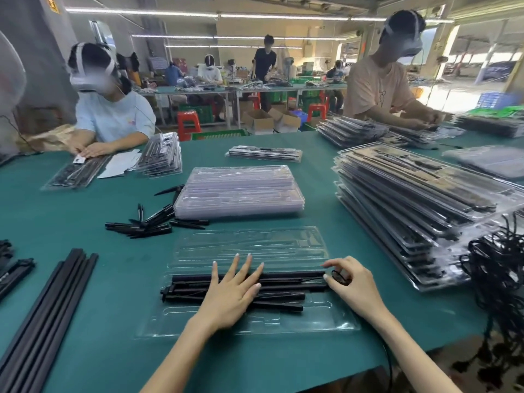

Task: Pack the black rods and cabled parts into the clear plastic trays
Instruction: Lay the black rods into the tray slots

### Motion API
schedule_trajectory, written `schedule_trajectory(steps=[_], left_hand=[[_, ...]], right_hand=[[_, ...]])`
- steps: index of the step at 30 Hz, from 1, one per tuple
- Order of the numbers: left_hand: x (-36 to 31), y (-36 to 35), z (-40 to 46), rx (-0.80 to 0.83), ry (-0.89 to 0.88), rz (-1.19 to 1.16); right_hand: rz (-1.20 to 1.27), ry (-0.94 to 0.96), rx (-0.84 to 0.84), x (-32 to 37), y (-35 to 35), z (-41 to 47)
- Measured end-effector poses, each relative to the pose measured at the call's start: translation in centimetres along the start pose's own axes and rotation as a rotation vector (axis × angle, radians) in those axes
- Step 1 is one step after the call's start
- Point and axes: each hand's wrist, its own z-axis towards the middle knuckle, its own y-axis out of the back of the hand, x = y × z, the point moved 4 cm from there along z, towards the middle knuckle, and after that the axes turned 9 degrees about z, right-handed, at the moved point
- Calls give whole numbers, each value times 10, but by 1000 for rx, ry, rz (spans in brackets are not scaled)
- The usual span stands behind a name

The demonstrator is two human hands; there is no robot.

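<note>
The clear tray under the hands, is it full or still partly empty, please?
Partly empty: black rods fill the clear tray's middle slots, while its far compartments show bare plastic.

A factory packing hall: long green-topped worktables [85,211] stacked with filled clear trays [411,199], seated workers [110,114] packing, strip lights [141,12] overhead, and what look like green crates [218,134] and cartons [258,120] on the floor.

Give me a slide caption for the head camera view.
Left hand presses black rods into clear tray; right hand pinches a coiled cable.
</note>
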Motion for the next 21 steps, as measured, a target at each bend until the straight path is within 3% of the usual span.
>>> schedule_trajectory(steps=[9,11,13,16,21], left_hand=[[8,3,-3,11,-70,-113],[11,3,-4,-11,-92,-177],[11,5,-7,-68,-104,-256],[4,18,-15,-204,-118,-415],[-39,52,-37,-511,-117,-719]], right_hand=[[-51,-23,-179,2,2,-2],[-143,-44,-141,3,6,-5],[-294,-104,-11,0,13,-8],[-299,-293,161,-5,30,-14],[-268,-266,168,17,37,-9]])
